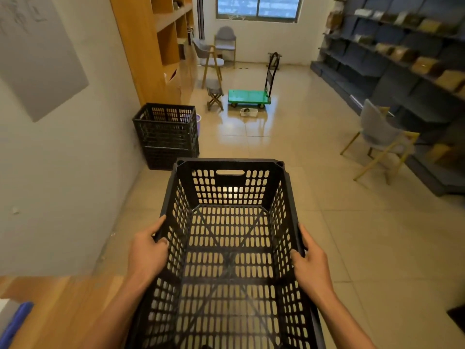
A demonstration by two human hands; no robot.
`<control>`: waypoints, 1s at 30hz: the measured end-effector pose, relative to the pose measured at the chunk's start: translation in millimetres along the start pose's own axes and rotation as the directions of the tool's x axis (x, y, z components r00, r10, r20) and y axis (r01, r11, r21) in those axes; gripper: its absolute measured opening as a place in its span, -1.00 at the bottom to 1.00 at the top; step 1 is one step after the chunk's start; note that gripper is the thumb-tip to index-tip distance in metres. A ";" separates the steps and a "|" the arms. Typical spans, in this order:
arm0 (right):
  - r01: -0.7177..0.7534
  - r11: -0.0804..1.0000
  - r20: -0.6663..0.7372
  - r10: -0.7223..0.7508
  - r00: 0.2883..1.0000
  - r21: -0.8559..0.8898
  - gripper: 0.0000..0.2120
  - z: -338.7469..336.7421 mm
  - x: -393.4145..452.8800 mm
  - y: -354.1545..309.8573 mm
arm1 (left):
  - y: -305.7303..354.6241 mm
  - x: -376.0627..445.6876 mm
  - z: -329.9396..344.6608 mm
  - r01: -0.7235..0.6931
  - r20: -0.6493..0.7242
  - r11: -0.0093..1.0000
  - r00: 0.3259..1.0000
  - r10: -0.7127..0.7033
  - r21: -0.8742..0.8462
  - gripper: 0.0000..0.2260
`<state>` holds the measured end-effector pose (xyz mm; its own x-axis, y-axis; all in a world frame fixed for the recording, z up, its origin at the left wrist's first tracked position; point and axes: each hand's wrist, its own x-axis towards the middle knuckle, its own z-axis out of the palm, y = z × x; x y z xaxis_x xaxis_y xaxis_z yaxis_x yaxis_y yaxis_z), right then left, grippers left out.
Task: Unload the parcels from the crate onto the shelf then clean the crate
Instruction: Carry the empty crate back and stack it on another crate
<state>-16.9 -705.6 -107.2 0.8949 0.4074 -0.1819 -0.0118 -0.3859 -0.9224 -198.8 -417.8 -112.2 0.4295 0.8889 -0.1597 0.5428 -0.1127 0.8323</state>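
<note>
Two hands, left (147,250) and right (310,260), grip one crate (230,197); two chairs (380,137) near.

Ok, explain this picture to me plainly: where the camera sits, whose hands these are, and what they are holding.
There is no machine here. A person wears one wide-angle camera on the head, looking forward and down, so you see their own arms. The left hand and right hand each grip a side rim of a black perforated crate, held above the tiled floor. No parcels show inside it; you see the floor through its holes. Ahead, stacked black crates stand by the wall, a green trolley sits farther off, and dark shelves on the right hold packages.
</note>
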 end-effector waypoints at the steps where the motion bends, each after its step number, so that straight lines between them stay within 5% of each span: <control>1: 0.006 1.000 -0.009 -0.006 1.000 0.004 -0.26 1.1 16.3 -7.5 | 8.2 16.5 6.1 -0.013 0.016 1.000 1.000 0.013 -0.016 -0.47; 8: 0.001 1.000 -0.094 0.002 0.996 0.027 -0.28 3.3 119.9 -35.9 | 67.5 111.1 41.0 -0.076 0.080 0.996 0.994 0.079 -0.045 -0.47; 18: -0.036 0.996 -0.002 0.036 0.999 0.082 -0.29 19.4 313.2 -62.2 | 134.3 260.3 110.8 -0.070 0.081 0.997 0.994 0.069 0.011 -0.48; 30: 0.082 0.996 0.185 -0.086 0.979 0.030 -0.18 51.1 543.3 -139.5 | 205.7 411.1 159.7 0.000 -0.117 0.999 0.993 -0.004 -0.037 -0.50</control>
<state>448.2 -388.1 -94.7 0.7944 0.5856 -0.1615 0.0482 -0.3258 -0.9442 204.6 -146.5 -91.4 0.3397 0.9352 -0.0999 0.5157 -0.0964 0.8514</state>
